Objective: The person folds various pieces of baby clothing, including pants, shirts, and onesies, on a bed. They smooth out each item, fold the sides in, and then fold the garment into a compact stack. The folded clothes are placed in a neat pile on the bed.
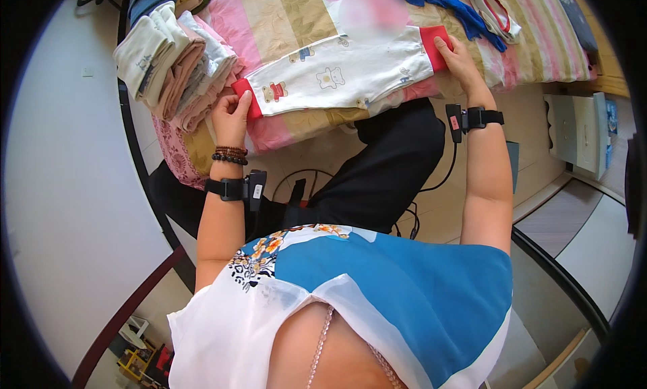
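Observation:
White children's trousers (331, 78) with printed bears and red bands at both ends are stretched lengthwise over the near edge of the bed. Between the thumb and fingers of my left hand (231, 111) is the red band at the left end. My right hand (457, 60) grips the wider red band at the other end, thumb on top. The trousers look folded along their length. Just beyond my left hand stands a row of folded clothes (174, 68) in white, pink and grey.
A striped, flowered bedspread (283, 25) covers the bed. Blue clothing (455, 15) and a white garment with red trim (493, 15) lie at the far right. My black-trousered knee (404, 141) is against the bed's near side. Cables (414, 222) hang beside my leg.

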The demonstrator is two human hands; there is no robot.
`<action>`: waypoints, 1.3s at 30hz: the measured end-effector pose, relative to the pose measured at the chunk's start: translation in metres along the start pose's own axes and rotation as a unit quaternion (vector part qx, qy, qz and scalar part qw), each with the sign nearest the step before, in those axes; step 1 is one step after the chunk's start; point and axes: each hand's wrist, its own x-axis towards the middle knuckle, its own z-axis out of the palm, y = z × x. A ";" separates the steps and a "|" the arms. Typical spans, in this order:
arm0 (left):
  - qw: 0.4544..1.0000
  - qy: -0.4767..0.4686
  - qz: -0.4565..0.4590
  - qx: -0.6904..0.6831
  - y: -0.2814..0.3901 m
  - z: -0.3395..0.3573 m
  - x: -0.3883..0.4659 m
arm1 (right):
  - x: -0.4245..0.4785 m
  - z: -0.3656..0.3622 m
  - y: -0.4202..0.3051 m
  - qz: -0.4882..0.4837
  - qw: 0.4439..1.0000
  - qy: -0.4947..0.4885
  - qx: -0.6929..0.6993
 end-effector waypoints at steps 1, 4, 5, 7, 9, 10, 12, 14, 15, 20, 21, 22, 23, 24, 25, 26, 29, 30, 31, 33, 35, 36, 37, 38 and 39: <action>1.000 0.001 -0.007 -0.004 -0.002 0.000 0.002 | -0.001 -0.001 0.003 0.008 1.000 0.013 0.009; 0.999 -0.008 -0.028 -0.025 -0.003 -0.001 0.002 | -0.008 -0.004 0.005 0.015 0.999 0.050 0.008; 0.999 -0.010 -0.035 -0.031 0.000 0.000 0.001 | -0.012 -0.005 0.004 0.008 0.998 0.062 -0.008; 0.998 -0.007 -0.047 -0.041 0.001 -0.001 -0.001 | -0.024 0.001 -0.019 -0.039 0.991 0.098 -0.080; 0.998 0.000 -0.041 -0.041 -0.010 -0.005 0.003 | -0.042 0.019 -0.078 -0.115 0.965 0.146 -0.185; 0.998 0.001 -0.043 -0.050 -0.007 -0.004 0.002 | -0.048 0.029 -0.095 -0.222 0.933 0.172 -0.226; 0.996 0.002 -0.037 -0.080 -0.013 -0.004 0.003 | -0.057 0.062 -0.121 -0.304 0.904 0.158 -0.255; 0.997 0.012 -0.034 -0.071 -0.013 -0.005 0.001 | -0.070 0.103 -0.137 -0.378 0.869 0.141 -0.288; 0.997 0.007 -0.028 -0.069 -0.009 0.000 0.001 | -0.069 0.126 -0.108 -0.356 0.836 0.166 -0.382; 0.995 0.004 -0.023 -0.100 0.003 0.004 -0.003 | -0.074 0.168 -0.101 -0.241 0.905 0.079 -0.340; 0.996 -0.001 -0.023 -0.091 0.003 0.003 -0.004 | -0.076 0.166 -0.107 -0.205 0.913 0.064 -0.346; 0.996 -0.002 -0.039 -0.077 0.009 0.003 -0.007 | -0.077 0.165 -0.110 -0.168 0.920 0.048 -0.351; 0.997 -0.004 -0.015 -0.081 0.008 0.001 -0.007 | -0.077 0.166 -0.110 -0.181 0.924 0.072 -0.329; 0.996 -0.010 0.009 -0.087 0.011 0.003 -0.007 | -0.078 0.167 -0.109 -0.191 0.927 0.098 -0.309; 0.995 -0.015 0.034 -0.093 0.015 0.005 -0.008 | -0.078 0.167 -0.108 -0.201 0.928 0.124 -0.288; 0.992 -0.006 0.071 -0.104 0.021 0.009 -0.010 | -0.080 0.169 -0.105 -0.205 0.933 0.115 -0.272; 0.989 -0.011 0.141 0.039 0.064 0.022 -0.016 | -0.085 0.167 -0.101 -0.216 0.935 0.088 -0.268; 0.985 -0.027 0.158 0.057 0.078 0.031 -0.018 | -0.086 0.165 -0.100 -0.194 0.946 0.081 -0.246; 0.981 -0.044 0.177 0.073 0.091 0.044 -0.020 | -0.085 0.164 -0.098 -0.183 0.949 0.084 -0.244; 0.974 -0.087 0.165 0.129 0.100 0.072 -0.017 | -0.082 0.164 -0.094 -0.160 0.953 0.090 -0.241; 0.972 -0.125 0.133 0.145 0.090 0.097 -0.007 | -0.084 0.166 -0.100 -0.157 0.957 0.092 -0.227; 0.966 -0.131 0.146 0.169 0.080 0.109 -0.004 | -0.085 0.166 -0.101 -0.154 0.958 0.095 -0.221; 0.958 -0.137 0.159 0.194 0.071 0.118 -0.002 | -0.085 0.167 -0.100 -0.157 0.958 0.099 -0.218; 0.950 -0.148 0.166 0.218 0.062 0.123 0.002 | -0.085 0.168 -0.099 -0.162 0.958 0.102 -0.214; 0.945 -0.149 0.174 0.233 0.061 0.125 0.002 | -0.086 0.168 -0.096 -0.163 0.958 0.106 -0.212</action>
